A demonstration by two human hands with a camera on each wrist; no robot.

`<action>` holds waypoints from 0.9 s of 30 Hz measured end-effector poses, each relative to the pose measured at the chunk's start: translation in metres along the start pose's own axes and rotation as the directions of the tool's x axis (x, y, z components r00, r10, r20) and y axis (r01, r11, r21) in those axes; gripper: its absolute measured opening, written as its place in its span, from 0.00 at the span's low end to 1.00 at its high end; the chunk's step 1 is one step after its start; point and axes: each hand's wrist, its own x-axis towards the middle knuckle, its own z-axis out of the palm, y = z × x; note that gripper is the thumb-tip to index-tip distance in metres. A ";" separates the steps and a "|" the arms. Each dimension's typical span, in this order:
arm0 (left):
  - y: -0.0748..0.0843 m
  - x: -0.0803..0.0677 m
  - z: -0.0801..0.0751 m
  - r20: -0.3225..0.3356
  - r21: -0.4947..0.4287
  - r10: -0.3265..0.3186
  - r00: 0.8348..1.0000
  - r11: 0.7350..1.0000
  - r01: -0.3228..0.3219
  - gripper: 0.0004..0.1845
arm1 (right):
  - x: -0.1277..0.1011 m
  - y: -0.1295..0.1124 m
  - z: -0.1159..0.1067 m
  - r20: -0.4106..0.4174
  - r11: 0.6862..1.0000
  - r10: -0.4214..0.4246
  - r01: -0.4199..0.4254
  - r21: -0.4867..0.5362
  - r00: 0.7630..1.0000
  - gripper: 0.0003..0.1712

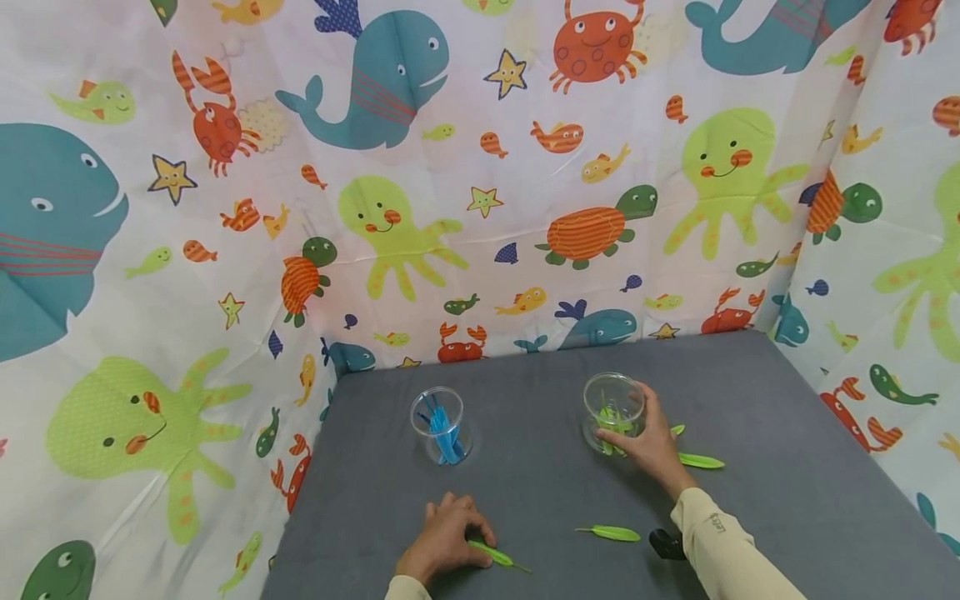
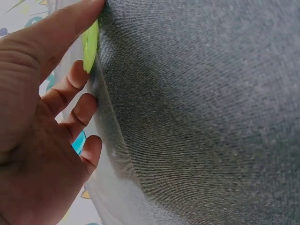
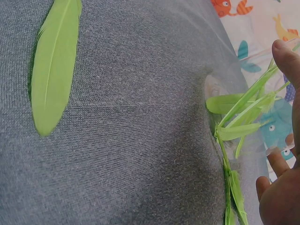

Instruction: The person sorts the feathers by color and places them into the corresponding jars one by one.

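Our left hand [image 1: 444, 535] rests low on the grey bench [image 1: 787, 467], fingertips pinching a green feather [image 1: 495, 555] flat against the cloth. Our right hand [image 1: 649, 443] wraps the clear cup [image 1: 613, 408] holding green feathers. We judge it best to lift the feather by its stem, keeping the cup steady and upright, clear of the cup of blue feathers [image 1: 441, 423].

Grey cloth-covered table [image 1: 787, 467] bearing two clear cups: one with blue feathers [image 1: 441, 425] toward the far left corner, one with green feathers [image 1: 613, 410] toward the far edge; loose green feathers [image 1: 609, 532] lie nearer the front edge.
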 end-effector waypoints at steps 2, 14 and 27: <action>0.001 0.001 0.000 0.015 0.007 -0.002 1.000 1.000 0.001 0.11 | 0.000 0.000 -0.001 -0.002 1.000 -0.002 0.002 -0.002 1.000 0.67; 0.003 0.006 0.005 -0.026 -0.131 0.031 0.999 0.991 -0.034 0.08 | -0.001 0.000 -0.001 -0.007 1.000 0.002 -0.002 -0.011 1.000 0.67; 0.013 0.031 0.008 -0.158 -0.386 -0.061 0.986 0.923 -0.004 0.07 | 0.001 0.002 -0.001 -0.007 1.000 -0.005 0.005 -0.004 1.000 0.67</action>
